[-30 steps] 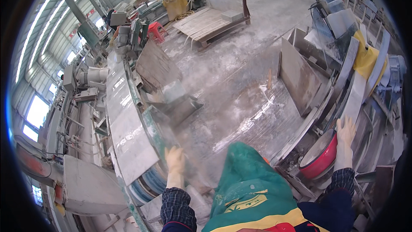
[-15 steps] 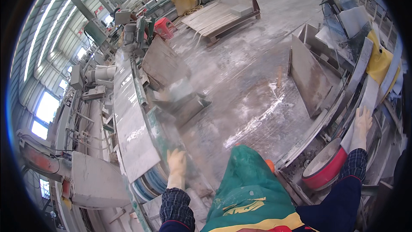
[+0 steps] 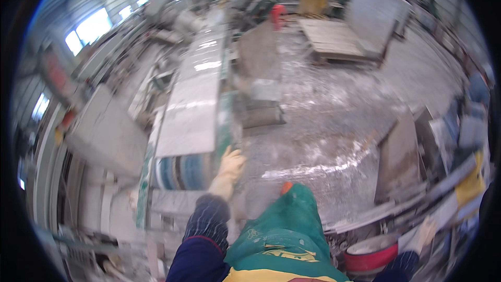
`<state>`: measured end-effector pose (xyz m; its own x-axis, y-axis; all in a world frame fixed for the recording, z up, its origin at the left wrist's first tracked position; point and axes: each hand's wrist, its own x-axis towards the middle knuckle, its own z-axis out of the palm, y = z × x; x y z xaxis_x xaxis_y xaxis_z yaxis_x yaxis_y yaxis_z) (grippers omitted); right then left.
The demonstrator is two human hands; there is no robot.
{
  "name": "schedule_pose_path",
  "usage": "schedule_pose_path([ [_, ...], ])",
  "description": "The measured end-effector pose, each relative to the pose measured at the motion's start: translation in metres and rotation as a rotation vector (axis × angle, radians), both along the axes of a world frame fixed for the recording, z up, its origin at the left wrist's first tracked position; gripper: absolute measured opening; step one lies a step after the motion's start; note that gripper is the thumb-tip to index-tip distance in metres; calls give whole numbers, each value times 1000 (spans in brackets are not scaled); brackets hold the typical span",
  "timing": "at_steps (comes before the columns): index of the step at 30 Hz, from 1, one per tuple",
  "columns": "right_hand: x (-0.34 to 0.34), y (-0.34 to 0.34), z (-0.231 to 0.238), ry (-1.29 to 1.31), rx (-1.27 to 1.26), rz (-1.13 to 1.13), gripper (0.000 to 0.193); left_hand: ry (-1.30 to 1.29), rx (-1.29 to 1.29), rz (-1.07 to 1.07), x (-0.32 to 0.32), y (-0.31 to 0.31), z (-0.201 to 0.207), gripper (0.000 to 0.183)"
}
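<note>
My left hand (image 3: 231,166), in a cream glove, is beside the green side frame (image 3: 225,120) of a roller conveyor. Its fingers are apart and I see nothing in them; whether they touch the frame I cannot tell. A long pale stone slab (image 3: 189,120) lies flat on the conveyor, and its near end stops just before the blue rollers (image 3: 175,172). My right hand (image 3: 427,231), also gloved, is low at the right, next to a long white strip (image 3: 443,213) leaning among other strips. Motion smears its fingers.
A red-rimmed round tub (image 3: 371,261) stands below my right hand. Brown boards (image 3: 399,159) lean at the right, with a yellow cloth (image 3: 469,177) beyond. On the wet floor (image 3: 323,149) ahead is a wooden pallet (image 3: 334,39) with an upright slab (image 3: 373,15). A grey machine panel (image 3: 107,130) is at the left.
My view has swung to the right, so the conveyor and floor sit differently in it. My left hand remains beside the conveyor frame; my right hand now appears lower, near the strips.
</note>
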<state>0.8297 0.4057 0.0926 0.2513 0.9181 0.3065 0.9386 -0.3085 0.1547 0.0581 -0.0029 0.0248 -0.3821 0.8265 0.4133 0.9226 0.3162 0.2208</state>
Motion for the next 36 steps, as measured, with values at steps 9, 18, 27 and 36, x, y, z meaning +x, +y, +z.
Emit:
schedule_pose_path([
  [9, -74, -129, 14, 9, 525, 648, 56, -67, -69, 61, 15, 1, 13, 15],
  [18, -90, -103, -1, 418, 100, 342, 58, -154, 174, 39, 23, 0, 23, 4],
  [27, -53, -54, 5, 1151, -46, 235, 64, -232, 296, 82, 20, 1, 9, 8],
  [36, -264, -92, 99, 1247, -188, 951, 79, -1266, 606, 77, 101, 65, 55, 37],
])
